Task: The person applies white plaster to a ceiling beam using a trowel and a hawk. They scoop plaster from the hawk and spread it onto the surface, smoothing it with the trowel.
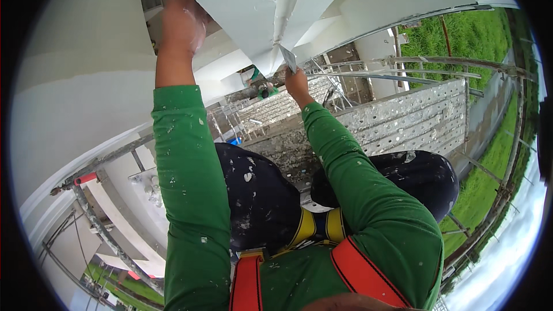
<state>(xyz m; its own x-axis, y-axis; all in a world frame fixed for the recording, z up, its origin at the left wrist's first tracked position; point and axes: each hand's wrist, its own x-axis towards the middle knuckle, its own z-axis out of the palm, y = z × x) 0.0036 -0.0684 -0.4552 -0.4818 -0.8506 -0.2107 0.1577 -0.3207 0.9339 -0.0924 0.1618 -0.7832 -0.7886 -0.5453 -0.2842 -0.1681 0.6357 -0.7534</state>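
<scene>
White plaster everywhere in this one, so it looks like a skim or filler job up on scaffolding. The right hand (297,82) is closed around the handle of a small putty knife (288,57), with the metal blade pointing up toward 12 o'clock and its tip touching the lower end of a raised white rib (285,0) on the wall. That rib runs up the middle of the view, right where two angled white faces meet. The left hand (181,20) is up at about 11 o'clock, fingers spread and pressed flat against the white wall (86,80), holding nothing; I'd guess it's bracing.

My read is that the step in hand is smoothing or scraping the bottom of that rib. The next move probably calls for drawing the blade along the edge at a steady angle while the left hand keeps the body steady.

Below, the perforated metal scaffold deck (415,115) stretches out toward 3 o'clock, with the person's dark, paint-flecked trousers on it and grass beyond.

Hard to tell: whether there's any filler on the blade, since it's too small. The right fingers are mostly hidden behind the hand. There's also something green just past the blade that I can't make out.
</scene>
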